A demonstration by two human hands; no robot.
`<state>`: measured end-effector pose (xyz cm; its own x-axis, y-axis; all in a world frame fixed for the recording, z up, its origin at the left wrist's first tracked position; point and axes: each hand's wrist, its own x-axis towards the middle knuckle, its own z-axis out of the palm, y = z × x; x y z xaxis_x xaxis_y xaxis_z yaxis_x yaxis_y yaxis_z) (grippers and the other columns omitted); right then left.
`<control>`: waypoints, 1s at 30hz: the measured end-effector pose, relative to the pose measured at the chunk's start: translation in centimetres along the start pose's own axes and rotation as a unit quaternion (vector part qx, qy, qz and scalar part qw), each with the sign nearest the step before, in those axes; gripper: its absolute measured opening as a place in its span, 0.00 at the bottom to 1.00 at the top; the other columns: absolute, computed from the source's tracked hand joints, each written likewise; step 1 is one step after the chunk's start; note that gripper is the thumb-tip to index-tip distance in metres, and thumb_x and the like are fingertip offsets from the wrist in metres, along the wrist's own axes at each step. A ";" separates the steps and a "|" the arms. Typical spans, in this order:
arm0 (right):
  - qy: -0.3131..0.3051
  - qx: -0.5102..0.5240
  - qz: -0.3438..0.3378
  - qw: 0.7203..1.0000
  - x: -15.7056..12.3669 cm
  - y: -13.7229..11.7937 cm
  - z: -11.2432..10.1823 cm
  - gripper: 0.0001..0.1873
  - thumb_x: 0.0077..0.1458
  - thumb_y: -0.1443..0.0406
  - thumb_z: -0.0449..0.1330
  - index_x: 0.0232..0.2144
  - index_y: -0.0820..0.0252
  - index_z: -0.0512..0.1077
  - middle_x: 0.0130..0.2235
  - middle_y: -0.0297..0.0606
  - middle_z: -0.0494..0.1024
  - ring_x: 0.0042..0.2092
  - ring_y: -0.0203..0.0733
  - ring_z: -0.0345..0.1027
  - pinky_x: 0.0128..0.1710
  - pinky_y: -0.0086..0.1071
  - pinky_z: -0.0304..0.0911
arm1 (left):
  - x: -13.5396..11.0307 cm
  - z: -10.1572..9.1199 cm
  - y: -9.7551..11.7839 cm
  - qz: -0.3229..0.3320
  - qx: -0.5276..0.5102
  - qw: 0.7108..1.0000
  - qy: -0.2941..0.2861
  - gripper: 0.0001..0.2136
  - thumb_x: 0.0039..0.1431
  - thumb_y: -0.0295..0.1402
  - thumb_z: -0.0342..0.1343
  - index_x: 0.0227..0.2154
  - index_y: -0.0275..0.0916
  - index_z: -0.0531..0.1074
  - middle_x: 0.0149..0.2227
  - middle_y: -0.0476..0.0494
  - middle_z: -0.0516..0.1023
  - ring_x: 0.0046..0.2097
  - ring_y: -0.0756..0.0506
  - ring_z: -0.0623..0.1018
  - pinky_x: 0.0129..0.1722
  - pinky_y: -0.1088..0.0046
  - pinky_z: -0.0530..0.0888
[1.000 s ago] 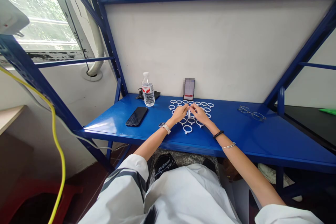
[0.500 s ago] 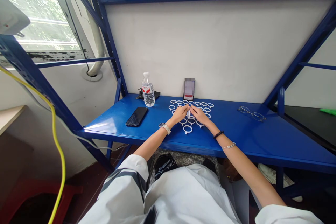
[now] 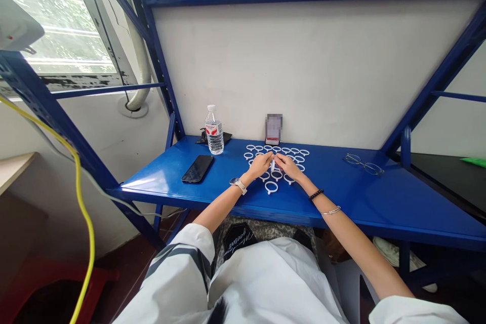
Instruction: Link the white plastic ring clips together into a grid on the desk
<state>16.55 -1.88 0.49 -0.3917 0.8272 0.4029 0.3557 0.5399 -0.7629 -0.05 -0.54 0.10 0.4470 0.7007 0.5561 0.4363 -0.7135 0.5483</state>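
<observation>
My left hand (image 3: 261,163) and my right hand (image 3: 287,164) meet over the blue desk, fingertips close together. Between them they pinch a small white ring (image 3: 273,165), seen nearly edge-on and partly hidden by the fingers. Several more white rings, each with a small knob, lie in rows under and around my hands. The nearest loose ring (image 3: 271,187) rests toward the front edge, and another ring (image 3: 304,152) ends the back row on the right. Some rings are covered by my hands.
A water bottle (image 3: 214,131) stands at the back left, before a black bag (image 3: 227,137). A dark phone (image 3: 198,169) lies left of my hands. Eyeglasses (image 3: 363,164) rest on the right of the desk (image 3: 334,197). An upright card (image 3: 273,129) leans on the wall.
Both hands stay almost in place. The white ring between my fingers has turned slightly; the rings on the desk have not moved.
</observation>
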 end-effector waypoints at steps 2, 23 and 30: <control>-0.001 0.026 0.005 1.000 0.0 0.3 0.1 0.24 0.59 0.44 0.48 0.24 0.56 0.57 0.23 0.30 0.59 0.23 0.36 0.52 0.23 0.31 0.53 | 0.0 0.1 -0.1 -0.002 -0.009 1.000 0.001 0.18 0.69 0.42 0.35 0.27 0.39 0.60 0.18 0.52 0.64 0.20 0.51 0.64 0.25 0.76 0.60; -0.031 0.145 0.020 0.989 0.4 0.6 0.4 0.26 0.54 0.42 0.54 0.23 0.56 0.57 0.21 0.27 0.53 0.22 0.34 0.47 0.22 0.31 0.48 | 0.0 0.1 0.5 0.004 -0.075 0.997 0.023 0.22 0.66 0.49 0.37 0.21 0.40 0.55 0.15 0.52 0.62 0.20 0.51 0.63 0.25 0.74 0.61; -0.021 0.179 0.020 0.983 0.1 -0.1 0.9 0.25 0.54 0.42 0.54 0.24 0.55 0.56 0.21 0.27 0.54 0.22 0.34 0.48 0.23 0.32 0.51 | -0.1 0.1 0.4 -0.022 -0.130 0.991 0.003 0.21 0.65 0.50 0.38 0.24 0.39 0.58 0.15 0.53 0.63 0.19 0.51 0.65 0.25 0.74 0.62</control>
<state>15.69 -1.95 0.15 -0.4212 0.8355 0.3529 0.0536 0.4114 -0.9099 0.13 -0.88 0.20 0.4268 0.7322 0.5309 0.2390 -0.6575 0.7146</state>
